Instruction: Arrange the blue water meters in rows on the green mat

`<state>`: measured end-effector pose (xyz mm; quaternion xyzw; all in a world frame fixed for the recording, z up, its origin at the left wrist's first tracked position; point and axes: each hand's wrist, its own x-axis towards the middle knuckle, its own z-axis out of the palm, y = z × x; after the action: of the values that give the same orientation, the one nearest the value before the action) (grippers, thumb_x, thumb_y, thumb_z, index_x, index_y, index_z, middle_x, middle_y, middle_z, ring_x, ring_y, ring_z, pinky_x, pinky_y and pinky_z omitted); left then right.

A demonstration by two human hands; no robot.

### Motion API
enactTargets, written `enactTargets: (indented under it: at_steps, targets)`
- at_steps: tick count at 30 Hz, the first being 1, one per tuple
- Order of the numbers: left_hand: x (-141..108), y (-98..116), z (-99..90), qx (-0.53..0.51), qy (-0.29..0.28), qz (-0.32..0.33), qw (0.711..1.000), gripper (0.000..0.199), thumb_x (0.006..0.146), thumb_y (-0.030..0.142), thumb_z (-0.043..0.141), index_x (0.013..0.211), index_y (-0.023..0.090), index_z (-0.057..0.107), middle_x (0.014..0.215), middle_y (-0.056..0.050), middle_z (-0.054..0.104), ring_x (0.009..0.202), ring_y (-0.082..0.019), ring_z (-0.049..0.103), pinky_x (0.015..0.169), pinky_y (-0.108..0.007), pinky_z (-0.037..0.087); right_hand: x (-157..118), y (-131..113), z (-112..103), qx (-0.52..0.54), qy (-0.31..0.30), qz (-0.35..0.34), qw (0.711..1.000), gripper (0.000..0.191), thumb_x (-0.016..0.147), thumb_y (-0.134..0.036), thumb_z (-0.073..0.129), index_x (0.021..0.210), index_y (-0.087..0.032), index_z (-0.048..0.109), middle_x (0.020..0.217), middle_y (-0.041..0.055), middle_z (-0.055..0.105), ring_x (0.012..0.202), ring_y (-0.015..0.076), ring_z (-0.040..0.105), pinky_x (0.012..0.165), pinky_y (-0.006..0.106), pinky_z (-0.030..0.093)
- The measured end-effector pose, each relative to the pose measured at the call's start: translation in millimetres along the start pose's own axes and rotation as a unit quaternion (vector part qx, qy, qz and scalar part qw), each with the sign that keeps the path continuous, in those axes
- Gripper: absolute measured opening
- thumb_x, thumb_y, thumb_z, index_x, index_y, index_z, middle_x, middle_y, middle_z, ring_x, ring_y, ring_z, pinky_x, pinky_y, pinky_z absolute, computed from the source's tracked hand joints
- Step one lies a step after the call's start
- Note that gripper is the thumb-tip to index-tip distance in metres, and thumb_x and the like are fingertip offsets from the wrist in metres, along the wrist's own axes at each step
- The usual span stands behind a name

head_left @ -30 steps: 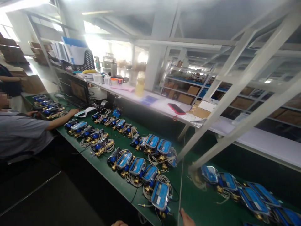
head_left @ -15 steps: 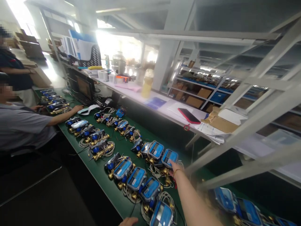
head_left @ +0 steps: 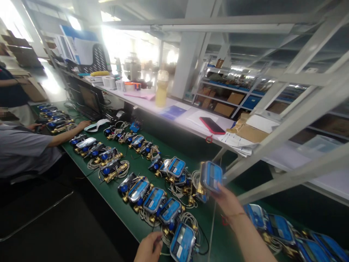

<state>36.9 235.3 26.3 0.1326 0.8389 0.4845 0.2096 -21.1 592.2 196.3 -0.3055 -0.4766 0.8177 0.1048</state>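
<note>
- Head view: my right hand [head_left: 227, 202] is clamped on a blue-faced meter [head_left: 211, 177], lifted off the green worktop [head_left: 114, 196] at about 4 o'clock of the meter row [head_left: 160, 196], probably so I can read it.
- Its display faces me; its long axis runs roughly upright, tilted slightly, brass fitting and cable hanging at its left.
- My left hand [head_left: 147, 248], at 6 o'clock, rests beside the nearest meter [head_left: 182, 242]; blur hides whether it pinches a cable, so I cannot tell its grip.
</note>
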Motion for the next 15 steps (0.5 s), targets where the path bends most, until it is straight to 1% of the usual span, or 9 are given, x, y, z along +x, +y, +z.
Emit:
enactTargets:
  at_steps: [2,4,6,8,9,11,13,15]
  targets:
    - [3.9,12.3,-2.9,0.003,0.0,0.004,1.0,0.038,0.085,0.029,0.048,0.116,0.019,0.069,0.111,-0.007,0.075,0.1,-0.018,0.07,0.091,-0.026,0.054,-23.8,-10.8,-14.5,0.017,-0.024,0.003,1.0,0.049,0.059,-0.035,0.09,0.1,-0.015,0.071,0.096,0.0048,0.078,0.09,0.0188,0.07,0.076,0.025,0.063]
    - [5.2,22.5,-7.4,0.007,-0.003,-0.001,1.0,0.039,0.086,0.03,0.046,0.116,0.019,0.068,0.108,-0.007,0.075,0.098,-0.019,0.07,0.091,-0.027,0.054,-48.5,-18.6,-32.0,0.029,-0.028,0.026,0.999,0.046,0.056,-0.038,0.091,0.094,-0.019,0.073,0.094,0.0022,0.078,0.087,0.0173,0.07,0.077,0.025,0.062]
    - [4.3,28.3,-13.0,0.012,-0.011,-0.008,1.0,0.04,0.087,0.032,0.045,0.117,0.018,0.068,0.107,-0.007,0.075,0.098,-0.019,0.07,0.091,-0.029,0.054,-73.4,-22.7,-53.9,0.05,0.002,0.042,0.998,0.048,0.049,-0.039,0.092,0.09,-0.023,0.074,0.091,-0.0002,0.078,0.084,0.0169,0.07,0.074,0.025,0.062]
    - [2.3,29.6,-18.6,0.012,-0.019,-0.009,1.0,0.042,0.086,0.033,0.044,0.117,0.017,0.067,0.108,-0.008,0.075,0.099,-0.019,0.07,0.092,-0.029,0.054,-98.2,-23.3,-80.5,0.062,0.054,0.031,0.996,0.047,0.047,-0.04,0.091,0.089,-0.027,0.074,0.09,-0.0012,0.079,0.085,0.0184,0.07,0.073,0.028,0.062]
    - [1.0,28.9,-21.1,0.013,-0.022,-0.007,1.0,0.042,0.086,0.033,0.043,0.117,0.017,0.067,0.108,-0.008,0.075,0.1,-0.019,0.07,0.092,-0.029,0.054,-110.7,-22.7,-95.0,0.057,0.081,0.017,0.995,0.044,0.048,-0.041,0.088,0.088,-0.028,0.073,0.091,-0.0004,0.079,0.087,0.0205,0.07,0.075,0.032,0.063]
    - [-2.2,26.2,-25.4,0.018,-0.026,-0.008,0.999,0.043,0.087,0.035,0.042,0.117,0.017,0.067,0.108,-0.008,0.075,0.101,-0.02,0.07,0.093,-0.029,0.054,-135.8,-20.3,-124.2,0.012,0.133,-0.014,0.991,0.039,0.053,-0.048,0.082,0.085,-0.029,0.072,0.097,0.0048,0.078,0.094,0.0279,0.07,0.084,0.045,0.063]
    - [-5.8,23.5,-28.5,0.031,-0.035,-0.017,0.999,0.047,0.087,0.038,0.041,0.118,0.014,0.066,0.111,-0.01,0.075,0.104,-0.021,0.069,0.095,-0.03,0.054,-159.7,-16.6,-150.7,-0.055,0.176,-0.032,0.982,0.041,0.055,-0.056,0.077,0.085,-0.029,0.072,0.106,0.0121,0.076,0.106,0.0368,0.067,0.096,0.059,0.057]
    - [-9.5,21.3,-30.6,0.046,-0.047,-0.024,0.998,0.05,0.086,0.039,0.04,0.119,0.012,0.066,0.112,-0.012,0.074,0.105,-0.022,0.069,0.096,-0.032,0.053,-179.7,-10.2,-173.0,-0.114,0.208,-0.022,0.971,0.046,0.052,-0.06,0.075,0.084,-0.028,0.071,0.109,0.0169,0.074,0.112,0.042,0.064,0.099,0.063,0.054]
